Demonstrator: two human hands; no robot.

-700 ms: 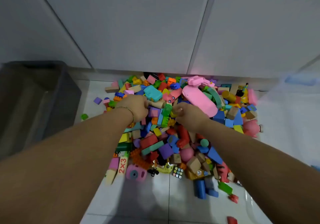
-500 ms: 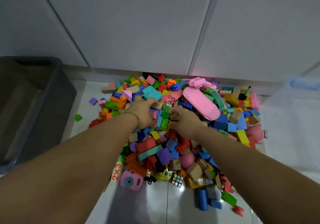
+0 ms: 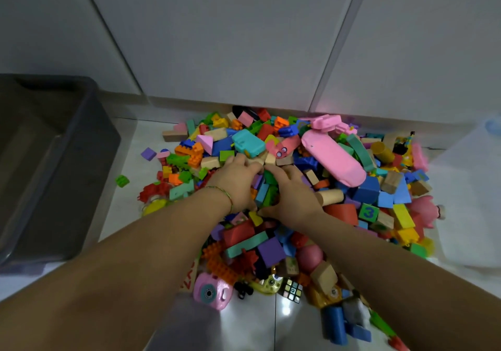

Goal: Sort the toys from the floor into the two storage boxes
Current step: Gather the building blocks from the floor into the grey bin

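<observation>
A heap of colourful toys (image 3: pixel 271 247) lies on the white tiled floor against the wall: plastic bricks, foam and wooden blocks, and a long pink toy (image 3: pixel 333 158). My left hand (image 3: pixel 233 182) and my right hand (image 3: pixel 295 196) are both dug into the middle of the heap, fingertips nearly meeting. Their fingers and thumbs curl round a clump of green and blue bricks (image 3: pixel 267 192) between the palms. A dark grey storage box (image 3: pixel 67 166) stands at the left. A translucent white box (image 3: pixel 466 201) stands at the right.
A teal block (image 3: pixel 248 143) lies just beyond my fingers. At the heap's near edge sit a pink toy camera (image 3: pixel 212 293) and a small puzzle cube (image 3: pixel 291 291). A loose green brick (image 3: pixel 122 180) and a purple block (image 3: pixel 148 154) lie toward the grey box.
Both fists have loosened and the fingers now spread round a clump of bricks. The view has shifted closer and a little left, showing more of the grey box.
</observation>
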